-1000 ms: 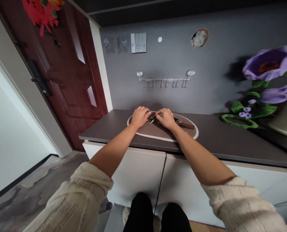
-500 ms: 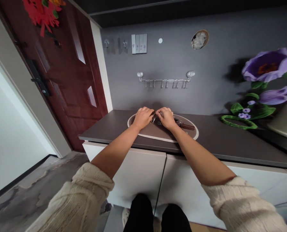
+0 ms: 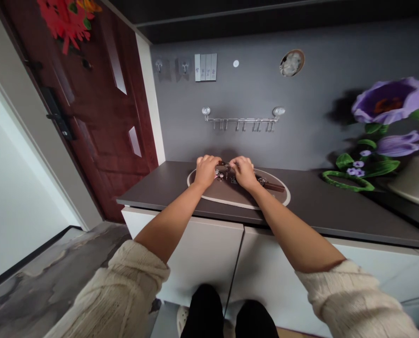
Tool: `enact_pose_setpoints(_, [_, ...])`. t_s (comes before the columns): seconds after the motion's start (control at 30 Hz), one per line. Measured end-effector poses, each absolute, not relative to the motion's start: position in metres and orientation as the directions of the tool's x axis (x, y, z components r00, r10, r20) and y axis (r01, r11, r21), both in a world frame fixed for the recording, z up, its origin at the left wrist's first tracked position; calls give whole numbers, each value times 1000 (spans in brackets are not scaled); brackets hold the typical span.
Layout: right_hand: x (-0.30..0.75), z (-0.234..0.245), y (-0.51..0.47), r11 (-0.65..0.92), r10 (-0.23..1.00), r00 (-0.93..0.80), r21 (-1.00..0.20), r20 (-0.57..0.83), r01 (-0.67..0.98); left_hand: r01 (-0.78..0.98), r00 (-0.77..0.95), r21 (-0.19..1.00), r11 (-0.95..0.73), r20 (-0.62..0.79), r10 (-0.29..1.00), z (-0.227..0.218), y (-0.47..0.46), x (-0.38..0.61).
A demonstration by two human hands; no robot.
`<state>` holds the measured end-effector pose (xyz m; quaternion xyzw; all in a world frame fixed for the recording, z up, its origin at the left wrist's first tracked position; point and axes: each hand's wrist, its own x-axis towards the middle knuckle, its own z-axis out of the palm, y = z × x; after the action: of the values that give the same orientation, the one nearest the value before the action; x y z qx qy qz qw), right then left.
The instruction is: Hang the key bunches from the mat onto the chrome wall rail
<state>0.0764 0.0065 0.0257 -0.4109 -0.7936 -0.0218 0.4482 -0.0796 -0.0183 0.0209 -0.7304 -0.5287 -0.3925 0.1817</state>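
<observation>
Both of my hands meet over an oval brown mat with a pale rim (image 3: 227, 203) on the counter. My left hand (image 3: 206, 170) is closed, its fingertips pinching one end of a small dark brown keychain (image 3: 225, 164) with metal parts. From the other side my right hand (image 3: 244, 172) pinches at the same keychain. Shiny metal pieces (image 3: 221, 176) lie under my left fingers, their kind too small to tell. A brown leather strap (image 3: 274, 187) with metal fittings rests on the mat to the right, partly behind my right hand.
On the wall above hangs a clear rail with several hooks (image 3: 243, 120). A purple flower decoration (image 3: 392, 101) and a pale lamp-like object (image 3: 415, 180) stand on the counter (image 3: 311, 202) at right. A dark red door (image 3: 100, 108) is at left.
My left hand has shifted slightly, and more of the metal pieces beneath it now show. The right hand keeps its pinch in nearly the same spot. The view has tilted up a little.
</observation>
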Motion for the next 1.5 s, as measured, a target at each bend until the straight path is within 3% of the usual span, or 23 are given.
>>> enact_pose_setpoints(0.23, [77, 27, 12, 703, 707, -169, -655, 687, 277, 845, 109, 295, -446, 721, 684, 18, -12, -76])
enact_pose_setpoints(0.4, [76, 26, 13, 629, 777, -127, -768, 616, 124, 814, 149, 312, -490, 703, 695, 16, -10, -75])
enact_pose_setpoints(0.57, [77, 26, 13, 625, 779, -132, -775, 612, 93, 802, 134, 310, -510, 739, 660, 19, -13, -74])
enact_pose_setpoints(0.73, [77, 28, 9, 650, 759, -190, -742, 622, 166, 723, 105, 377, -579, 769, 631, 22, -15, -72])
enact_pose_setpoints(0.87, [77, 30, 7, 648, 761, -179, -742, 623, 173, 631, 54, 486, -605, 750, 659, 23, -15, -71])
enact_pose_setpoints(1.0, [76, 29, 8, 587, 800, -210, -807, 563, 72, 522, -29, 606, -601, 716, 697, 21, -10, -70])
enact_pose_setpoints(1.17, [73, 28, 8, 555, 820, -199, -831, 537, 44, 437, -40, 668, -602, 684, 729, 19, -3, -69])
enact_pose_setpoints(1.37, [69, 36, 8, 559, 826, -167, -820, 538, 124, 550, -169, 649, -526, 703, 691, 20, -2, -74])
enact_pose_setpoints(1.5, [62, 51, 12, 580, 813, -157, -802, 560, 145, 727, -185, 534, -431, 758, 626, 21, -3, -84])
